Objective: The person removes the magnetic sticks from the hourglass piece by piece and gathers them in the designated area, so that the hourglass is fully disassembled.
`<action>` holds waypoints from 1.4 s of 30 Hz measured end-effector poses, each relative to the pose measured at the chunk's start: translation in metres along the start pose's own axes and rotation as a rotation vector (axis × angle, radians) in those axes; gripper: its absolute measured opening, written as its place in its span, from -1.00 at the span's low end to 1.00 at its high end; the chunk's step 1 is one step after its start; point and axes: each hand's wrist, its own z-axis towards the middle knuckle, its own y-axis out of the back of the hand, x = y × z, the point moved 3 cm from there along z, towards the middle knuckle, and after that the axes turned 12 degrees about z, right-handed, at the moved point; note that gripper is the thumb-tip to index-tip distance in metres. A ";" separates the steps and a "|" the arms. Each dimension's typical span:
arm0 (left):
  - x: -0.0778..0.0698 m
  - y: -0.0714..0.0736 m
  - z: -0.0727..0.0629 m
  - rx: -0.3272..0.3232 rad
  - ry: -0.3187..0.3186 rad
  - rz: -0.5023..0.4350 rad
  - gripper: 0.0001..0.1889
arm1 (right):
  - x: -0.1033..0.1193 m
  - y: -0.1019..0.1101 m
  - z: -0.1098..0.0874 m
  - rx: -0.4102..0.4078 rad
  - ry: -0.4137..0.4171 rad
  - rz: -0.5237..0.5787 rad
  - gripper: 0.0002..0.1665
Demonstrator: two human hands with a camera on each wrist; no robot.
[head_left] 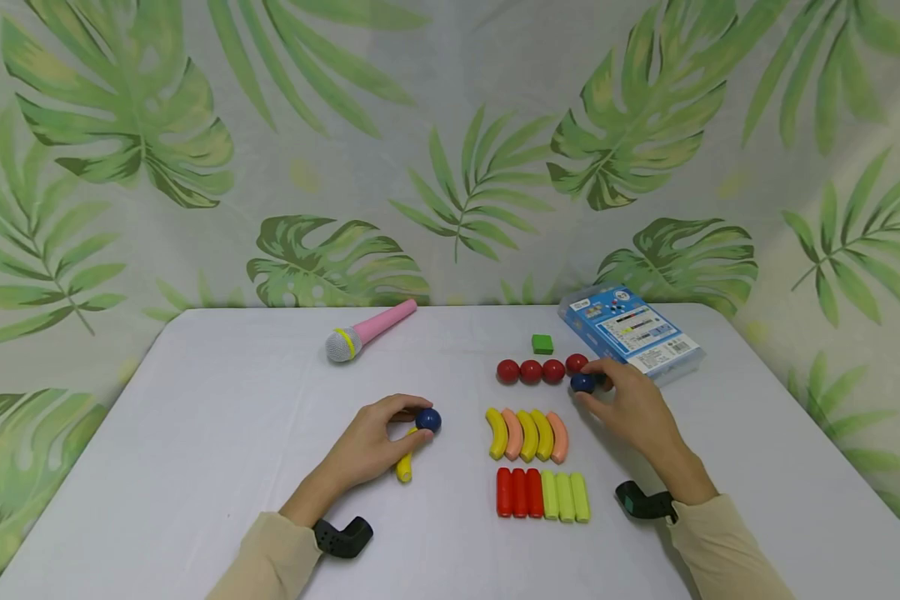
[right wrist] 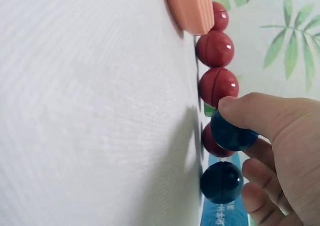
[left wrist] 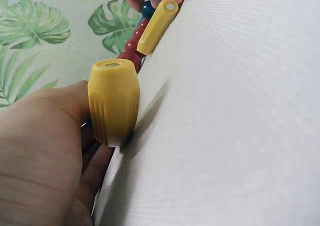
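Note:
My left hand pinches a dark blue ball between thumb and fingers, left of the rows of pieces. A yellow rod with a round metal spot in its end lies beside that thumb, partly covered by it. My right hand holds another blue ball by thumb and fingertips, at the right end of a row of red balls. A further blue ball sits beside it on the table, mostly hidden by the hand in the head view.
Below the red balls lies a row of curved yellow and orange pieces, then straight red and light green rods. A green block, a pink toy microphone and a blue-labelled plastic box stand farther back on the white table.

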 end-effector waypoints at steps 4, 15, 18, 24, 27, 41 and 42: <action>0.000 0.000 0.000 0.003 0.002 -0.008 -0.59 | -0.002 -0.001 0.000 -0.010 0.005 -0.011 -0.50; -0.002 0.001 0.000 0.012 0.009 -0.011 -0.59 | -0.008 -0.003 -0.001 -0.018 0.016 -0.023 -0.54; -0.002 0.001 0.000 0.013 0.014 -0.008 -0.59 | -0.008 -0.004 -0.001 -0.025 0.023 -0.018 -0.58; -0.001 0.001 0.000 0.009 0.011 -0.008 -0.59 | -0.008 -0.004 -0.001 -0.028 0.032 -0.025 -0.57; -0.001 0.000 0.000 0.005 0.006 -0.007 -0.59 | -0.009 -0.005 0.000 -0.025 0.031 -0.024 -0.57; -0.002 0.000 0.000 0.010 0.007 -0.019 -0.58 | -0.009 -0.002 0.000 -0.022 0.040 -0.029 -0.54; -0.002 0.000 0.000 0.010 0.006 -0.020 -0.58 | -0.008 -0.002 0.000 -0.023 0.043 -0.029 -0.54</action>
